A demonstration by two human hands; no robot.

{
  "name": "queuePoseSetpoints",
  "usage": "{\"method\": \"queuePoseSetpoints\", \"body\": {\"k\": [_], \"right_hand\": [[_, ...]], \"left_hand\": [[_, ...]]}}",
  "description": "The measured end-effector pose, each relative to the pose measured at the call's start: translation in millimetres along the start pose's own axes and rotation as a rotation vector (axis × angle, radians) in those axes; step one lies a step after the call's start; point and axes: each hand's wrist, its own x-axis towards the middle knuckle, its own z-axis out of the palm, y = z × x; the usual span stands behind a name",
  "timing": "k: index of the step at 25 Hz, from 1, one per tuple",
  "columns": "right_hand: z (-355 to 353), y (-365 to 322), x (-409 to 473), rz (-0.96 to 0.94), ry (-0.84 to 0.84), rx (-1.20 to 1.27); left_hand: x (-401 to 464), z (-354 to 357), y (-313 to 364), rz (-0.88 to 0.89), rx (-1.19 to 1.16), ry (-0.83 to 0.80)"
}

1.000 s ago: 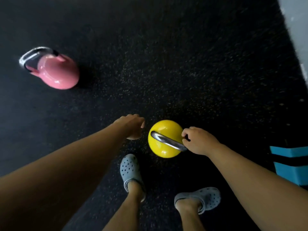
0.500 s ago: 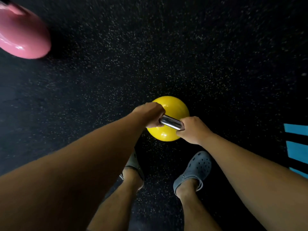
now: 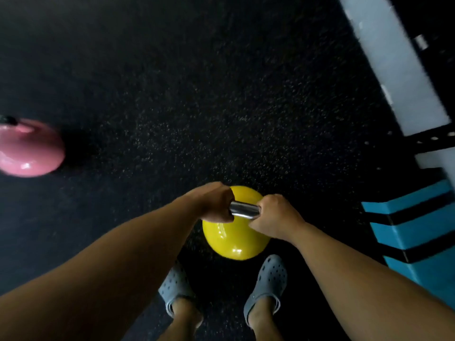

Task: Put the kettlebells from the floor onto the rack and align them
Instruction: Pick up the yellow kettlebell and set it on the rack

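Observation:
A yellow kettlebell [image 3: 235, 238] with a shiny steel handle sits low in the middle of the view, just ahead of my feet. My left hand [image 3: 213, 203] is closed around the left end of the handle and my right hand [image 3: 275, 217] around the right end; a short piece of bare steel shows between them. Whether the ball rests on the floor or hangs above it cannot be told. A pink kettlebell [image 3: 29, 150] stands on the dark floor at the left edge, partly cut off. The rack is not clearly in view.
Black speckled rubber floor [image 3: 197, 94] fills most of the view. A blue box with black stripes [image 3: 416, 232] stands at the right, close to my right arm. A pale strip and a black perforated bar [image 3: 398, 77] run along the upper right. My grey clogs [image 3: 269, 284] are below.
One second ago only my right hand held the handle; my left hand has since closed on it. The view has swung, bringing the pale strip and blue box in at the right.

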Motion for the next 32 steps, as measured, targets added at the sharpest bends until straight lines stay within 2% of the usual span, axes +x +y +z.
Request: {"method": "queuePoseSetpoints", "body": {"k": [6,10,16,19,24,29,32], "right_hand": [[-96,28,-35,0.126,0.237,0.108],[-167,62,-34,0.168,0.359,0.195],[-278,115,-35,0.273,0.498,0.204],[-325,142,-34,0.377,0.56,0.207],[-399,182,-33,0.528,0.766,0.17],[-460,224,-22,0.727,1.004,0.176],[-491,251,-16,0.757,1.049,0.246]], "left_hand": [[35,-120,85,0.206,0.355,0.027],[86,-192,139,0.27,0.48,0.016],[161,-278,215,0.439,0.545,0.142],[209,-314,255,0.547,0.604,0.15],[279,-379,326,0.707,0.689,0.21],[343,-431,403,0.876,0.777,0.345],[370,-444,434,0.866,0.733,0.363]]}}
